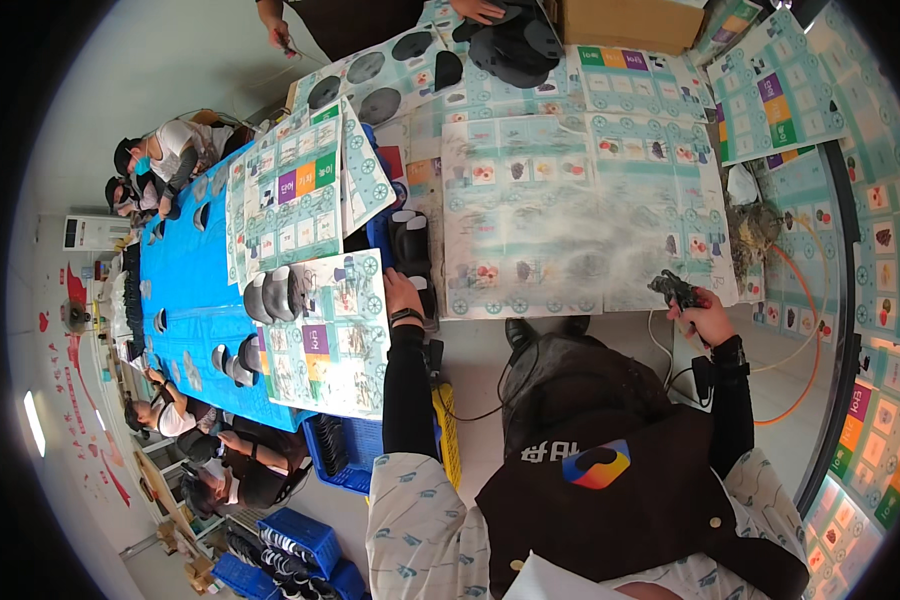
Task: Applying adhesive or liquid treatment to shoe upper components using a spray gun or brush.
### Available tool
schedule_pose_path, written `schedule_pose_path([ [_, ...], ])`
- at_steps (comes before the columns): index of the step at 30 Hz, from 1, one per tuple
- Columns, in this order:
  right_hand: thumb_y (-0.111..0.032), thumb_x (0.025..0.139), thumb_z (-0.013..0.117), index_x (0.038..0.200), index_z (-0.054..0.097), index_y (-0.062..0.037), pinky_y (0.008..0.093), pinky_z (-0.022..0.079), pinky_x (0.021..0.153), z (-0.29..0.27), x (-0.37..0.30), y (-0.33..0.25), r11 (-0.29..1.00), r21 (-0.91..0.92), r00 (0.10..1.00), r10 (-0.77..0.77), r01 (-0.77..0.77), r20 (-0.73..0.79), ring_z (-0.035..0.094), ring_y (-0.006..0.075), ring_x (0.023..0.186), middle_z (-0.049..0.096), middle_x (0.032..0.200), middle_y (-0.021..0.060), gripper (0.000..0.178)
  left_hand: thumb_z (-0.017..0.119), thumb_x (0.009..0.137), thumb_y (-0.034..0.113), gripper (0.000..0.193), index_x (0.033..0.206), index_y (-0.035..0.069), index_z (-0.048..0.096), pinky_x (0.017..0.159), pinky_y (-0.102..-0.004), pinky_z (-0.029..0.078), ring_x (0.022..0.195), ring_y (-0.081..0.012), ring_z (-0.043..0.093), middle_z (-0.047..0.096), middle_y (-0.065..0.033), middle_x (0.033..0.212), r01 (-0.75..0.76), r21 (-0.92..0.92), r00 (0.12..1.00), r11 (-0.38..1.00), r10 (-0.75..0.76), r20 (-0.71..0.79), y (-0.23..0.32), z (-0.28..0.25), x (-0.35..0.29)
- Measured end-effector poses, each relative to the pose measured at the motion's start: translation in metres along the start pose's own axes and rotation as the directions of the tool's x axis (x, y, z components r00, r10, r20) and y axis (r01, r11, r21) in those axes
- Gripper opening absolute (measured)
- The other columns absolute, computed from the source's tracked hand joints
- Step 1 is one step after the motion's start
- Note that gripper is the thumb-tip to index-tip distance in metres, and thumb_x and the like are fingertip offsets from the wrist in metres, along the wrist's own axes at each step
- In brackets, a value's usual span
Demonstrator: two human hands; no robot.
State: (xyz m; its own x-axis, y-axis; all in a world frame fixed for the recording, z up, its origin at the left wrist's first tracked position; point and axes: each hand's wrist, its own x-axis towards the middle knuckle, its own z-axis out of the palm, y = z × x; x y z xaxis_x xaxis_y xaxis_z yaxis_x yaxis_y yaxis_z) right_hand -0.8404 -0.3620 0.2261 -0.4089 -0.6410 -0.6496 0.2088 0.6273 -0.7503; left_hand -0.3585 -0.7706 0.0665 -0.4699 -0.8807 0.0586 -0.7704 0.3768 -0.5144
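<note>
My right hand [706, 320] is wrapped round the grip of a dark, paint-stained spray gun [676, 289] over the right front corner of the papered table. My left hand [402, 295] is at the table's left edge, fingers stretched forward beside a stack of dark curved pieces [410, 240]. Its fingertips lie close to the edge of a printed sheet; whether they touch anything is hard to make out. More dark curved pieces [273, 295] rest on a printed board [340, 350] left of that hand. Grey overspray marks the table's printed covering [510, 220] before me.
Across the table a person's hand [478, 10] is by a pile of dark rounded pieces [515, 45]. An orange hose [818, 330] loops at right. Blue crates [350, 455] stand below left. Several people work along a blue-covered table [195, 300].
</note>
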Motion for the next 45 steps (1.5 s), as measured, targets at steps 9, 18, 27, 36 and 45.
schedule_pose_path([
  [9, 0.000, 0.074, 0.057, 0.115, 0.060, 0.0079, 0.0284, 0.044, 0.045, -0.014, 0.002, 0.002, 1.000, 0.020, 1.000, 0.012, -0.011, -0.009, 0.058, 0.0130, 0.060, 0.072, 0.090, 0.0096, 0.042, 0.061, 0.089, 0.011, 0.029, 0.117, 0.009, 0.060, 0.092, -0.0420, 0.046, 0.111, -0.0307, 0.052, 0.056, -0.0108, 0.110, -0.136, -0.258, 0.982, 0.956, 0.165, 0.091, -0.002, -0.035, 0.004],
  [18, 0.000, 0.073, 0.058, 0.115, 0.060, 0.0089, 0.0288, 0.042, 0.046, -0.017, 0.023, 0.006, 1.000, 0.020, 1.000, 0.022, -0.022, 0.010, 0.057, 0.0126, 0.059, 0.071, 0.087, 0.0071, 0.042, 0.067, 0.086, 0.008, 0.023, 0.108, 0.008, 0.061, 0.098, -0.0443, 0.047, 0.117, -0.0322, 0.054, 0.061, -0.0121, 0.112, -0.100, -0.260, 0.954, 0.960, 0.167, 0.249, -0.002, -0.013, 0.022],
  [27, 0.000, 0.077, 0.058, 0.111, 0.063, 0.0054, 0.0288, 0.045, 0.047, 0.006, 0.048, 0.002, 0.998, 0.061, 0.998, -0.006, 0.001, 0.069, 0.056, 0.0116, 0.060, 0.072, 0.087, 0.0060, 0.034, 0.063, 0.085, 0.000, 0.030, 0.113, 0.002, 0.052, 0.082, -0.0493, 0.053, 0.103, -0.0463, 0.061, 0.060, -0.0239, 0.110, 0.105, -0.587, 0.994, 0.803, -0.089, 0.055, 0.004, -0.066, 0.006],
  [36, 0.000, 0.075, 0.057, 0.110, 0.064, 0.0033, 0.0270, 0.045, 0.045, 0.009, 0.054, -0.010, 1.000, 0.012, 0.994, 0.001, -0.002, 0.109, 0.057, 0.0098, 0.062, 0.071, 0.086, 0.0041, 0.035, 0.056, 0.081, -0.006, 0.033, 0.112, 0.004, 0.058, 0.084, -0.0435, 0.049, 0.099, -0.0369, 0.056, 0.059, -0.0161, 0.099, 0.102, -0.421, 0.974, 0.901, -0.177, -0.143, 0.011, -0.099, 0.005],
  [45, -0.003, 0.083, 0.060, 0.113, 0.064, 0.0018, 0.0290, 0.046, 0.051, 0.000, 0.049, -0.004, 1.000, -0.006, 0.993, 0.004, -0.003, 0.117, 0.056, 0.0102, 0.059, 0.071, 0.089, 0.0074, 0.031, 0.055, 0.089, 0.001, 0.038, 0.127, 0.006, 0.060, 0.084, -0.0490, 0.046, 0.093, -0.0398, 0.058, 0.065, -0.0194, 0.098, -0.142, -0.794, 0.990, 0.591, 0.083, -0.116, 0.091, -0.192, 0.009],
])
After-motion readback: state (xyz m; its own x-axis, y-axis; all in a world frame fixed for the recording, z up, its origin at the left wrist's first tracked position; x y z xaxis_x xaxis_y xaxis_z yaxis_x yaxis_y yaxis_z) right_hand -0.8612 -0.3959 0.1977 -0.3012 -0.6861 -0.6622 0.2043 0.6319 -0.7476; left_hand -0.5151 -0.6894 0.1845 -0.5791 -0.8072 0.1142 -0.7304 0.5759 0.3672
